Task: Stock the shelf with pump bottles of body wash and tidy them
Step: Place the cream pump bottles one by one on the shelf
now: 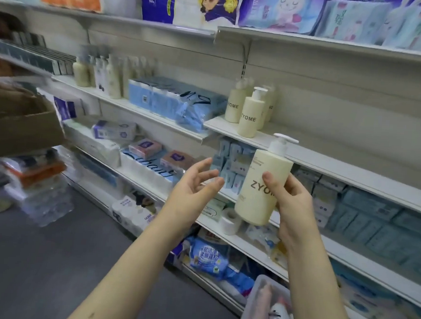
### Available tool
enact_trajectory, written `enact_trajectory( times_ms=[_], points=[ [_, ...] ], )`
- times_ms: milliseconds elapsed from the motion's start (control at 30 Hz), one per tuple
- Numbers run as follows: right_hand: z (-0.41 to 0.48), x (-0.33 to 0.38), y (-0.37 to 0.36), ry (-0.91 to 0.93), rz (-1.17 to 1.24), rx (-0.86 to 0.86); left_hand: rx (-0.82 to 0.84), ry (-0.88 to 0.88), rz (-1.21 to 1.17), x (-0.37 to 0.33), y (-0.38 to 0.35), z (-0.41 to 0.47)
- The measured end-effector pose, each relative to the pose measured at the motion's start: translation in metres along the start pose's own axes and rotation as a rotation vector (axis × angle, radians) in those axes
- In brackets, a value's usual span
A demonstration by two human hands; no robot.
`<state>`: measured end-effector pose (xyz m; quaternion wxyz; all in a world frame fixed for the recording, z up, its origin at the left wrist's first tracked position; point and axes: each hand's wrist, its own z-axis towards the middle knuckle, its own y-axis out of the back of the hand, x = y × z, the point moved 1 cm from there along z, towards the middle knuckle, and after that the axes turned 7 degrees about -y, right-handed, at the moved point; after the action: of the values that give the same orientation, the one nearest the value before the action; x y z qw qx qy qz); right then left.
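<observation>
**Pump bottle in hand, not yet shelved**

- Cardboard box: at nine o'clock in the view, blurred; its contents cannot be told.
- Blue tissue packs: in the neighbouring bay, at ten o'clock from the held bottle. They lie clear of its likely path.
- Left hand: released, with fingers spread and loosely bent, grasping nothing. It sits at nine o'clock from the bottle, near but apart.
- Pump bottle: cream body, white pump, marked ZYOME. It is in mid-air in front of the shelf, nearly upright and leaning slightly right.
- Right hand: grasps the lower body of the bottle from three o'clock, with the thumb across the label.
- Shelved ZYOME bottles: three in a loose cluster at eleven o'clock from the held one, the front bottle standing ahead of the other two. Bare board runs on towards two o'clock.
- Basket: at six o'clock, holding pink and white containers of a kind that cannot be told.

Step, as judged: carrying a bottle to its place. The next move calls for lifting it over the shelf's front lip and setting it on the bare board beside the cluster, label outward. The lip and the neighbouring pumps are the likely snags, and the cluster itself still wants squaring.
</observation>
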<state>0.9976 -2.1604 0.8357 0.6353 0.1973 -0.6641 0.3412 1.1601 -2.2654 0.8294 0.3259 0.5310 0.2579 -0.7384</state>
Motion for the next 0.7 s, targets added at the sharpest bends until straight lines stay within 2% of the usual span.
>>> enact_trajectory(
  times_ms=[333, 700],
  points=[
    [0.129, -0.025, -0.028, 0.070, 0.071, -0.099, 0.115, 0.004, 0.012, 0.054, 0.023, 0.152],
    [0.254, 0.003, -0.009, 0.226, -0.077, -0.289, 0.229, -0.061, 0.033, 0.082, -0.013, 0.303]
  ],
)
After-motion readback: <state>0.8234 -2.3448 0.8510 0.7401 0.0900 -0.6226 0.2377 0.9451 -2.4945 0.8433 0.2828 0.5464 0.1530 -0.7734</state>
